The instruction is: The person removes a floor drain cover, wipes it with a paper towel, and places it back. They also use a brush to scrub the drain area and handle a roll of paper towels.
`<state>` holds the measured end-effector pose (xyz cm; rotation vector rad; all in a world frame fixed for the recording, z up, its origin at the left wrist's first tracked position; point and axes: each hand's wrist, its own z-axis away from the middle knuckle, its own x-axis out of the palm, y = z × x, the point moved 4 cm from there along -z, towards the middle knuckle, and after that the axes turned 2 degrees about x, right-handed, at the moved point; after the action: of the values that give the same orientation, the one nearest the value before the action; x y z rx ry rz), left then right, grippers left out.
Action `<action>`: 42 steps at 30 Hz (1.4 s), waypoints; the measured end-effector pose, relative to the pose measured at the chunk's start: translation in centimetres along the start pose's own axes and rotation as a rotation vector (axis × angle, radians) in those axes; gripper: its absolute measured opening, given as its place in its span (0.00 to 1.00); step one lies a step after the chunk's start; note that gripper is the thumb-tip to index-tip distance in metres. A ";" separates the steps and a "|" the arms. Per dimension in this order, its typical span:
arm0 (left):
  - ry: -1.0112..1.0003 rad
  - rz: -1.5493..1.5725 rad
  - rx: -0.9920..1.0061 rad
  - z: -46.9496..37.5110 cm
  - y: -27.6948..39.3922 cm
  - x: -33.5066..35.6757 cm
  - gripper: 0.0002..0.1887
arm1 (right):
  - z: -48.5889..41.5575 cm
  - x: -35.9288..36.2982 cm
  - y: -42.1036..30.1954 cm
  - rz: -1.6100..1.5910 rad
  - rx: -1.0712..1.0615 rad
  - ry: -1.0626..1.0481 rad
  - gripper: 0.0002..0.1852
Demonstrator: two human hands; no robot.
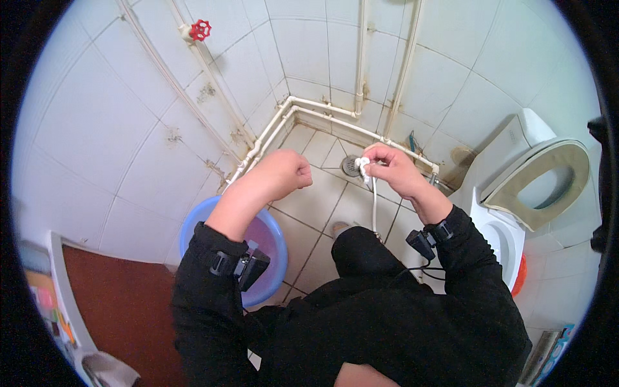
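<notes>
My right hand (392, 168) pinches a small white lobed object (364, 167) between thumb and fingers, above the tiled floor. Below it runs a thin white hose or cord (374, 205), which drops to a small metallic piece (378, 237) by my knee. Whether the two are joined is hidden by my fingers. My left hand (290, 170) is curled into a loose fist, apart from the right one. Nothing shows in it, though its palm side is hidden. Under my left forearm stands a blue plastic basin (280, 242) with a pinkish inside.
A toilet (503, 242) with a padded seat (500, 205) raised is on the right. Cream pipes (333, 118) run along the wall base near a round floor drain (350, 166). A red valve handle (200, 30) sits up left. A reddish-brown surface (121, 305) lies lower left.
</notes>
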<state>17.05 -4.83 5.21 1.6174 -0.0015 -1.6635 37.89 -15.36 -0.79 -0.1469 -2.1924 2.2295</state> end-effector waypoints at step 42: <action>0.208 0.497 0.021 0.9 13.9 3.9 0.16 | 44.3 -31.1 -11.3 0.625 -0.131 0.971 0.09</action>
<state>24.12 -16.83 9.21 1.6352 -0.2931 -1.1174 64.91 -61.57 12.94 -1.6810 -1.7991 1.5610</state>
